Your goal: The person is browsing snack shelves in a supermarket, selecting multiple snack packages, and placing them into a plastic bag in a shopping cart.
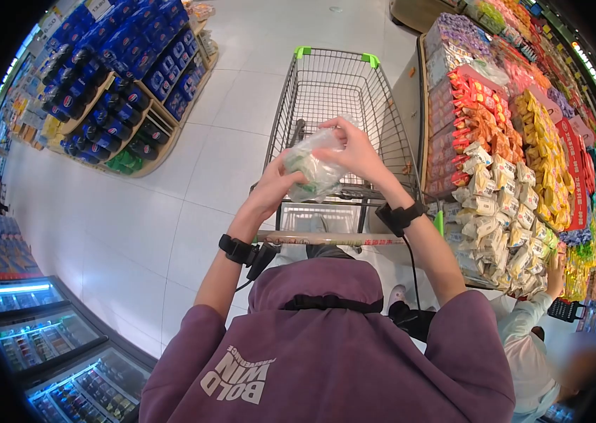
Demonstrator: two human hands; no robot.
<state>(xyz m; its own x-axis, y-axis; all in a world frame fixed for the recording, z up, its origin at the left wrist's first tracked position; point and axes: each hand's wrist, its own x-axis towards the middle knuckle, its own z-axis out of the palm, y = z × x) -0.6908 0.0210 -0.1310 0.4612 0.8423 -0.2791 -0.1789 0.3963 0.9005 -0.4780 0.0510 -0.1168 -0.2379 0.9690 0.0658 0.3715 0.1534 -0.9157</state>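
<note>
- As I have only the head view to go on, everything below is read from it, looking down over a purple hooded top at two raised arms.
- The clear plastic bag (314, 169), with something green inside, is held up in front of the chest. It is above the near end of the shopping cart (382, 134) and beyond the cart handle (326, 238).
- The left hand (273, 187) is wrapped around the bag's lower left end and supports it from that side.
- The right hand (358, 151) sits higher, its fingers closed over the bag's upper right end. I cannot tell whether they are pinching the mouth or just gathering the plastic.
- The bag lies directly between the two hands and touches both, so neither is nearer. Its long axis runs on a slant from low on the left to high on the right.
- I can see nothing lying in the wire basket under the bag.
- The snack shelf (509, 162) stands just beside the cart on the right. Another person (534, 338) in a pale sleeve reaches up towards it, well apart from the bag.
- A bottle display (122, 77) stands well off to the left, and a chiller case (51, 338) sits low on the left.
</note>
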